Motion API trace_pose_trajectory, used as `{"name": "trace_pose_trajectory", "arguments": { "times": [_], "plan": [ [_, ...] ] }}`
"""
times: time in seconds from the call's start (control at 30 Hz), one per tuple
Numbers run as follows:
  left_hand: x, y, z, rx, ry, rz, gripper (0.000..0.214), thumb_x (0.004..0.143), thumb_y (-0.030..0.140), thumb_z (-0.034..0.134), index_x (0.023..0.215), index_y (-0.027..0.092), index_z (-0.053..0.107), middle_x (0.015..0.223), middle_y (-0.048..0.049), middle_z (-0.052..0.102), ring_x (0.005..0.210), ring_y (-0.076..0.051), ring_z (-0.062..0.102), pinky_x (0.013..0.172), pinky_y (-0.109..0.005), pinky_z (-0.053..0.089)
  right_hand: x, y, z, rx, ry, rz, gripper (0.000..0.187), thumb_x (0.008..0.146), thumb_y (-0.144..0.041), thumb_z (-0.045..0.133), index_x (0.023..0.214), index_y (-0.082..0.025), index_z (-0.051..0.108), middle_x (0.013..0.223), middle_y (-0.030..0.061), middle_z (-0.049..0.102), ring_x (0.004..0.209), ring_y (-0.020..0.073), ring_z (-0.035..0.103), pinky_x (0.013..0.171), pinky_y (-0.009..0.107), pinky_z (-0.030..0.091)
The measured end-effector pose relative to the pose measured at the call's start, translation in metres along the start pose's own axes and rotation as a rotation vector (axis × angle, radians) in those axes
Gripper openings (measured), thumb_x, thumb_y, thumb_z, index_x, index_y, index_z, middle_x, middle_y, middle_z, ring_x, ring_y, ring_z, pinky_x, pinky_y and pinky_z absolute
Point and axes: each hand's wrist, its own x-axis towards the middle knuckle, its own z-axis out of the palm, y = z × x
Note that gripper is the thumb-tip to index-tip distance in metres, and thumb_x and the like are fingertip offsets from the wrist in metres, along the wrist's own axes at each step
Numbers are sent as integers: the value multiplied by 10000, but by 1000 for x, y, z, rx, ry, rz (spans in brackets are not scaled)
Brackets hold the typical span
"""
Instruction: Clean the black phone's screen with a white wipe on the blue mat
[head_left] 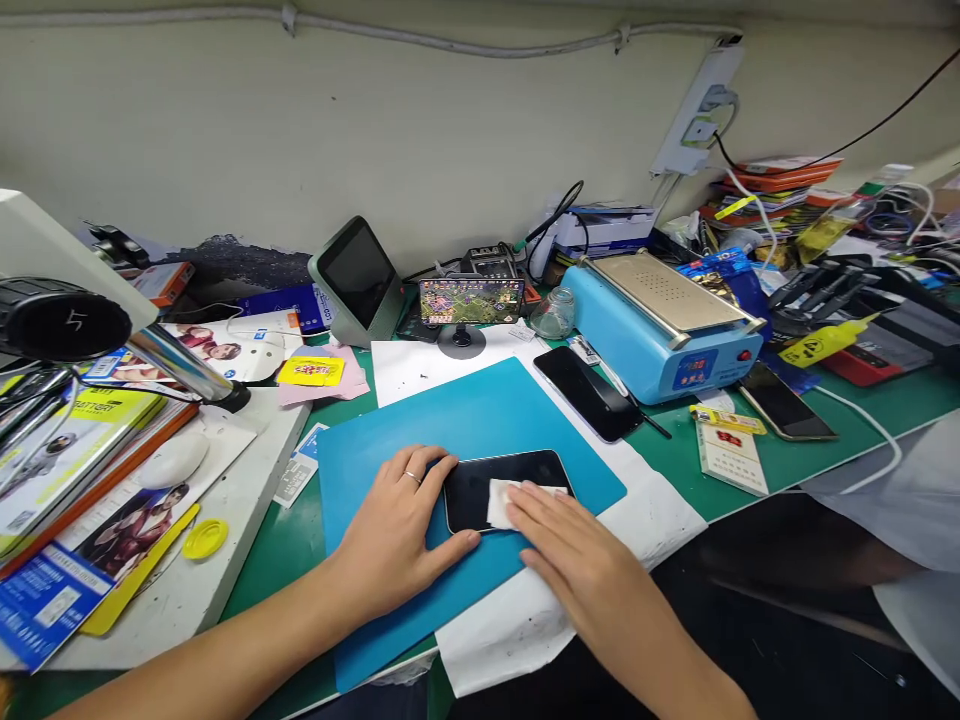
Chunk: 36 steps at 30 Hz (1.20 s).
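A black smartphone lies face up on a blue mat. My left hand grips the phone's left end, with the thumb along the near edge and the fingers at the far corner. Under the fingers of my right hand is a folded white wipe, pressed flat against the right part of the screen. That hand hides some of the wipe and the phone's near right corner.
Beyond the mat, a second dark phone lies by a blue heating machine. A propped phone shows a game. A third phone rests at the right. Boxes and a white stand base fill the left.
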Motion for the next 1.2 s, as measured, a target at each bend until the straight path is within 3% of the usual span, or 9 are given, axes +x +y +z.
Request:
{"name": "trace_pose_trajectory", "arguments": {
  "times": [0.1, 0.23, 0.33, 0.43, 0.53, 0.63, 0.87, 1.03, 1.2],
  "plan": [
    [-1, -1, 2, 16, -21, -9, 573, 944, 510, 637, 1409, 217, 473, 1407, -114, 531, 1277, -356, 489, 1053, -545, 464, -14, 24, -11, 21, 108, 85, 370, 1017, -140, 468, 1326, -216, 655, 1352, 80, 687, 1297, 227, 616, 1062, 425, 565],
    [-2, -1, 4, 20, -20, -10, 560, 946, 501, 637, 1409, 227, 478, 1399, -108, 540, 1270, -352, 493, 1040, -537, 470, -17, 28, -22, 117, 166, 169, 329, 1031, -179, 446, 1210, -249, 713, 1167, 79, 741, 1093, 216, 711, 897, 374, 645],
    [-1, 1, 3, 24, -7, -3, 553, 942, 487, 642, 1405, 229, 487, 1386, -105, 553, 1267, -350, 503, 1042, -530, 472, -3, 26, -32, 125, 231, 147, 292, 1032, -178, 454, 1147, -229, 718, 1080, 75, 740, 1015, 193, 714, 868, 346, 638],
    [-1, 2, 2, 30, 4, -3, 548, 941, 487, 642, 1400, 227, 493, 1378, -106, 558, 1268, -352, 505, 1044, -536, 470, 24, 32, -41, 75, 256, 134, 289, 1041, -190, 441, 1156, -216, 705, 1131, 86, 728, 1073, 197, 685, 942, 374, 602],
    [-2, 1, 3, 25, 4, -1, 552, 941, 489, 642, 1400, 223, 489, 1386, -109, 549, 1271, -354, 499, 1047, -544, 467, 50, 39, -40, 42, 212, 149, 307, 1040, -222, 440, 1233, -210, 679, 1282, 117, 682, 1229, 252, 616, 1038, 476, 546],
    [-2, 0, 3, 12, 1, 2, 558, 940, 485, 644, 1401, 216, 480, 1387, -113, 546, 1272, -354, 498, 1049, -546, 466, 63, 29, -25, 39, 119, 124, 359, 1007, -285, 535, 1333, -161, 624, 1414, 166, 608, 1365, 317, 513, 1088, 552, 497],
    [0, 0, 2, -77, 65, -21, 614, 913, 483, 679, 1408, 219, 427, 1351, -117, 568, 1256, -342, 521, 1054, -535, 466, 72, -18, 8, 138, -59, 19, 223, 989, -338, 585, 1139, -214, 693, 1180, 87, 697, 1153, 232, 618, 990, 412, 557],
    [0, -1, 3, -160, 61, -81, 829, 860, 410, 750, 1517, 225, 279, 1348, -122, 579, 1242, -332, 536, 1034, -516, 491, 84, -18, 11, 163, -78, -6, 244, 983, -326, 596, 1174, -194, 669, 1146, 95, 681, 1095, 237, 609, 959, 424, 557],
    [0, 0, 2, -165, 49, -78, 858, 863, 364, 749, 1544, 243, 242, 1323, -114, 592, 1201, -331, 558, 1019, -538, 497, 88, -18, 14, 153, -93, -26, 207, 990, -319, 585, 1129, -182, 658, 1121, 90, 674, 1060, 232, 600, 941, 408, 547]
  ]
}}
